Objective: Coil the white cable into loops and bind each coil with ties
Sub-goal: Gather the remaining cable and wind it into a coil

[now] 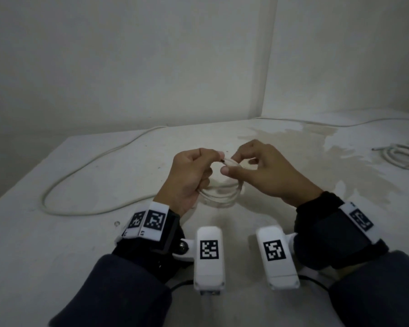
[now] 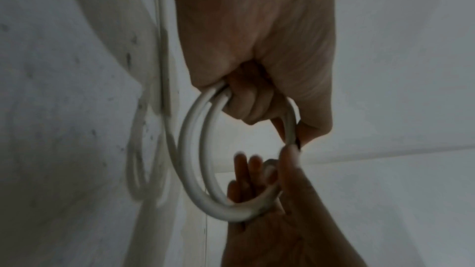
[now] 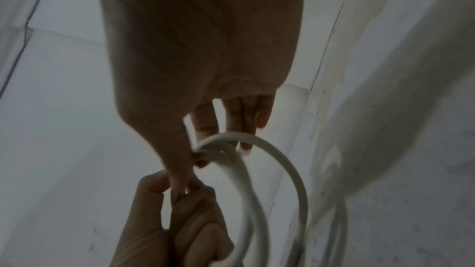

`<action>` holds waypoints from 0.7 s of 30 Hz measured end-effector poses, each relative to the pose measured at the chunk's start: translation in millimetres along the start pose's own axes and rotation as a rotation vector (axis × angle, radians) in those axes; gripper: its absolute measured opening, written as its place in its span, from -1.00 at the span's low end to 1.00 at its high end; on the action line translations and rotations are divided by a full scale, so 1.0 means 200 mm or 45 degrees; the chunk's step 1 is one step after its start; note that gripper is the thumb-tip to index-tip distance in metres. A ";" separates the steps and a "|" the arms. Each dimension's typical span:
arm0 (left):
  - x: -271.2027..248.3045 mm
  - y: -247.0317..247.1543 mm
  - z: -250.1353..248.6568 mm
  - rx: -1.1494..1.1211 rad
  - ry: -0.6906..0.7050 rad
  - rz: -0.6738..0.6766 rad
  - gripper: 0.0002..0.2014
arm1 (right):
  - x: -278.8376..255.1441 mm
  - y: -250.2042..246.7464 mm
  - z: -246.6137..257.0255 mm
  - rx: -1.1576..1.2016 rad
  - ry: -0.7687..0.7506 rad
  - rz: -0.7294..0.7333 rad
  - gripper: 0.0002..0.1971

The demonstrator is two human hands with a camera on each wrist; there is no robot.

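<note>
A small coil of white cable [image 1: 222,197] hangs in the air between both hands above the white table [image 1: 104,232]. My left hand [image 1: 213,161] grips the coil's left side with curled fingers [image 2: 244,105], and its thumb and forefinger pinch the top of the loop. A short dark bit, probably a tie [image 1: 222,160], shows there. My right hand [image 1: 230,165] pinches the same spot of the coil [image 3: 290,170] between thumb and forefinger, its other fingers [image 3: 244,121] spread. The coil [image 2: 190,170] has about two turns.
The rest of the white cable [image 1: 80,166] trails from the coil in a wide bend across the table's left side to the back wall. Another bundle of white cable [image 1: 401,159] lies at the far right. A stained patch [image 1: 316,147] marks the table behind the hands.
</note>
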State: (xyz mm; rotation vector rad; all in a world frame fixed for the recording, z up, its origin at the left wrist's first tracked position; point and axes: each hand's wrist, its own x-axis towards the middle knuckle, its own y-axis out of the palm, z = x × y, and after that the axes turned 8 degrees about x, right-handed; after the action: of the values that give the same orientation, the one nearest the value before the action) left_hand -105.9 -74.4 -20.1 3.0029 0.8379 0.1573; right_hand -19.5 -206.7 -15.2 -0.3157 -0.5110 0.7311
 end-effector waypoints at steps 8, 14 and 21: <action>0.00 0.03 -0.01 -0.202 -0.068 0.015 -0.62 | -0.01 0.07 0.05 1.222 0.292 0.357 -0.75; 0.02 0.03 0.02 -0.315 -0.197 0.035 -0.80 | 0.06 0.01 -0.05 1.611 0.387 -0.285 -0.64; -0.01 -0.07 0.01 0.037 -0.606 0.443 -0.60 | 0.07 -0.13 -0.16 1.781 0.249 -0.946 -0.63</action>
State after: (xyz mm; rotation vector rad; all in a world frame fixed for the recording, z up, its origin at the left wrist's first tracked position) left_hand -115.0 -64.4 -23.3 2.9793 0.2744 -0.5467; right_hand 22.0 -218.4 -26.3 1.0584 0.1606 0.1899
